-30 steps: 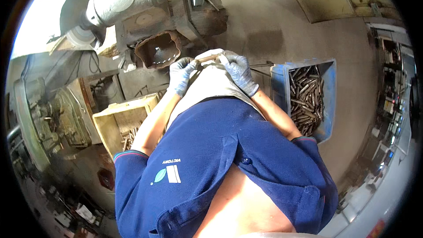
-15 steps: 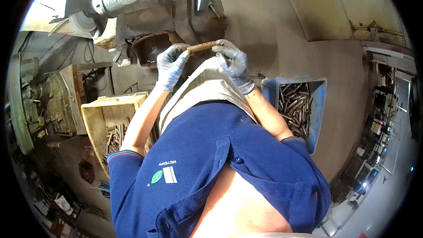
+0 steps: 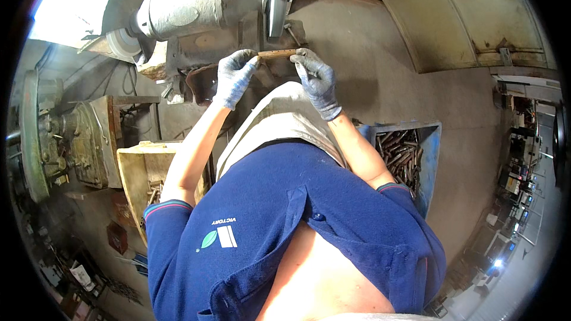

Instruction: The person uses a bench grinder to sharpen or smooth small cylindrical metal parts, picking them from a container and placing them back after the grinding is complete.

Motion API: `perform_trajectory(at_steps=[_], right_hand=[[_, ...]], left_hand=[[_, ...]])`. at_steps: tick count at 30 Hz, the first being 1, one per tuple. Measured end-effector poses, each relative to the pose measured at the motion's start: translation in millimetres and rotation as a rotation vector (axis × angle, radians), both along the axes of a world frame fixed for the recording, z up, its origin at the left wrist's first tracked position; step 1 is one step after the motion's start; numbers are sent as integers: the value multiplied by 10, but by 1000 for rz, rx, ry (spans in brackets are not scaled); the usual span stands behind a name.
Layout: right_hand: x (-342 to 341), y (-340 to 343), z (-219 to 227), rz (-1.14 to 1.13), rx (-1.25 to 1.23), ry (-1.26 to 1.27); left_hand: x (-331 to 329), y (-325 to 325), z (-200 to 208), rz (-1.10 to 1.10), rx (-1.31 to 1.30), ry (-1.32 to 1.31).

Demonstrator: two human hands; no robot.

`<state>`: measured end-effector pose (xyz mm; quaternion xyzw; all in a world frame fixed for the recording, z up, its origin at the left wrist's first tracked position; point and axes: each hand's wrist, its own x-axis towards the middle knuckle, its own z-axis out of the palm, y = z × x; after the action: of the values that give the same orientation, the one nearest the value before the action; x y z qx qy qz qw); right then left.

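A slim brownish metal tube (image 3: 277, 54) with small holes along its side is held level in front of me, between both gloved hands. My left hand (image 3: 234, 77) pinches its left end between thumb and fingers. At the other end, my right hand (image 3: 319, 83) grips the tube with its fingertips. Both gloves are grey-blue and dirty at the fingers. Beyond the tube stands a bench grinder (image 3: 181, 12), whose pale grinding wheel (image 3: 123, 43) is at its left end. Whether the wheel spins cannot be made out.
To my left is a yellowish bin (image 3: 132, 169) with metal tubes in it, partly hidden by my forearm. A blue bin (image 3: 433, 163) full of similar tubes stands to my right. A rusty machine (image 3: 86, 139) is at the far left, and metal panels (image 3: 464, 18) are at the upper right.
The view has tipped, so the grinder and bins sit lower in it. The tube has gone from slightly slanted to nearly level and a little farther from me. Both hands still grip it.
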<state>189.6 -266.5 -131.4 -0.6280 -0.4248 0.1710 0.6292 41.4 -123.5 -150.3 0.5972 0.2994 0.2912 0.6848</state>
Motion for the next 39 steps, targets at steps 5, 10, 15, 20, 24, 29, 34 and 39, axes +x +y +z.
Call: perform_trajectory(at_steps=[5, 10, 15, 20, 24, 29, 34, 39], right_hand=[[84, 182, -204, -70, 7, -21], [266, 300, -519, -91, -14, 7], [435, 284, -535, -44, -77, 83], [394, 343, -588, -82, -64, 254], [209, 507, -551, -89, -69, 326], [156, 671, -781, -117, -58, 363], [265, 497, -638, -152, -112, 401], [374, 485, -756, -154, -69, 447]], left_hand=[[225, 157, -260, 85, -108, -52], [435, 136, -134, 116, -242, -66], [581, 139, -111, 98, -224, 41], [611, 172, -163, 115, -310, 28], [502, 366, -482, 203, -245, 66], [399, 522, -541, 179, -201, 128], [555, 372, -441, 133, -217, 104], [660, 299, -267, 108, -261, 141]])
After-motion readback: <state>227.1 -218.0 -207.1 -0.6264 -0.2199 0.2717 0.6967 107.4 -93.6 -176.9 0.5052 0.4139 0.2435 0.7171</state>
